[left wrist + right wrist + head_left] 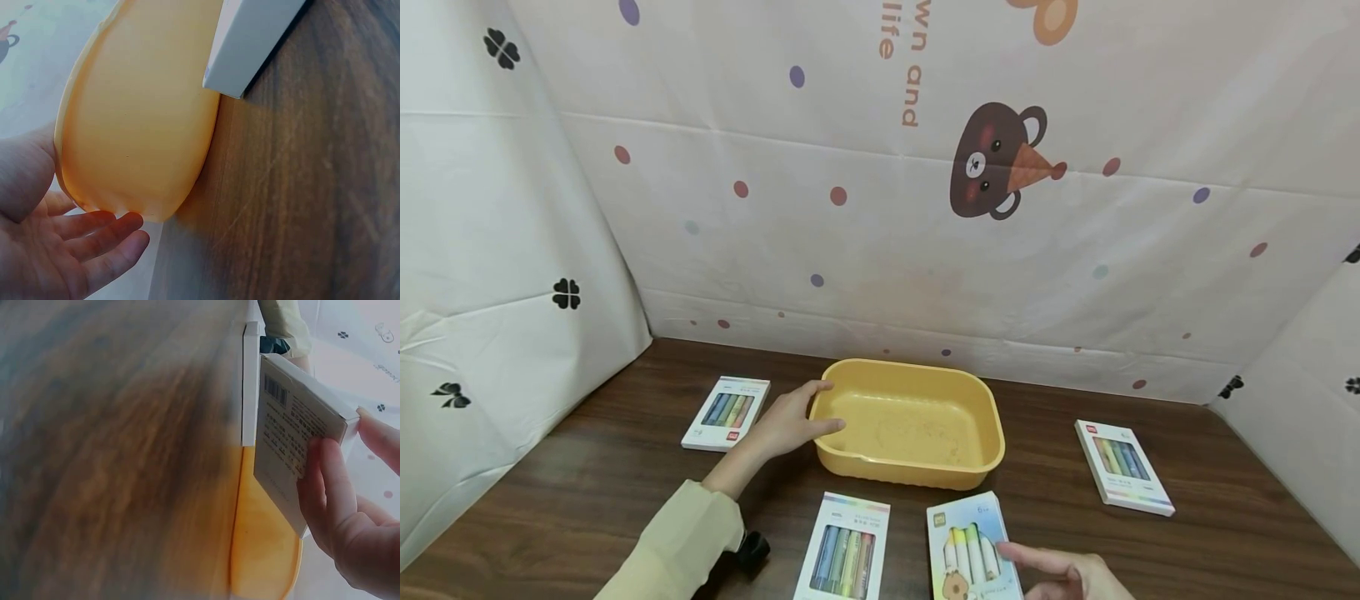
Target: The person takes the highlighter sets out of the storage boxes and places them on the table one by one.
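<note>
A yellow plastic basin (910, 417) stands on the table with its inside bare. At its left side my left hand (793, 421) holds the rim, the thumb over the edge and the other fingers along the outer wall (137, 125). My right hand (1067, 575) grips a blue-and-white box of markers (972, 542) with a bear picture and a cut-out window. This box is lifted off the table and tilted; its printed back (287, 437) faces the right wrist camera, with fingers on the back and another finger at an edge.
Flat on the table lie three white boxes of coloured sticks: one left of the basin (726, 412), one in front of it (844, 546), one at the right (1123, 467). A patterned cloth (880, 250) hangs behind the dark wooden table (1045, 500).
</note>
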Motion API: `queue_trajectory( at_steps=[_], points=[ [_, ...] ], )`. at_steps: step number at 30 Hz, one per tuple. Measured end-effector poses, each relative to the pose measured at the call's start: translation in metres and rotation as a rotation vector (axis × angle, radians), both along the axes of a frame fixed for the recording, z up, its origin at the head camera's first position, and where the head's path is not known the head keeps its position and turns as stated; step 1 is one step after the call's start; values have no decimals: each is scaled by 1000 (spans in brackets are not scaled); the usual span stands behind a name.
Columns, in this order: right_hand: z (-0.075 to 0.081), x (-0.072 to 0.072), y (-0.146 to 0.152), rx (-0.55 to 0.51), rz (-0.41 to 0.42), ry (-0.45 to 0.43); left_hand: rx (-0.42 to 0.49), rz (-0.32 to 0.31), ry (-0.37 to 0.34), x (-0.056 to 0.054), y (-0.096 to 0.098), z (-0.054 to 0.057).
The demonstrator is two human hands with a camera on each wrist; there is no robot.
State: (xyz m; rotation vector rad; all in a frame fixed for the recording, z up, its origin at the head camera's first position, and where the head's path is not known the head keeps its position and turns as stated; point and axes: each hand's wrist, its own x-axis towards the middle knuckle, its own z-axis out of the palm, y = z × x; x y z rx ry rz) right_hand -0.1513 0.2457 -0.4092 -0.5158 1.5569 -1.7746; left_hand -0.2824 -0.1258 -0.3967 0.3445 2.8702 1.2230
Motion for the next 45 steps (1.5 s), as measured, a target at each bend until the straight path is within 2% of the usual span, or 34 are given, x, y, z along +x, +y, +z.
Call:
queue_trajectory(
  at_steps=[6,13,21,31,35,41,45],
  points=[
    [1,0,-1,17,-10,-27,3,4,-2,1,0,1],
    [2,0,-5,1,8,39,4,7,-4,1,0,2],
    [-1,-2,-7,39,7,72,4,4,-7,1,-1,3],
    [-5,-7,-5,266,59,334,6,-2,-3,1,-1,3],
    [-2,-7,-3,276,63,421,8,-3,-1,1,-1,3],
    [9,-8,-2,238,56,375,9,-3,-2,1,-1,3],
    [16,-9,3,155,50,314,9,-6,-6,2,-1,3]
  ],
)
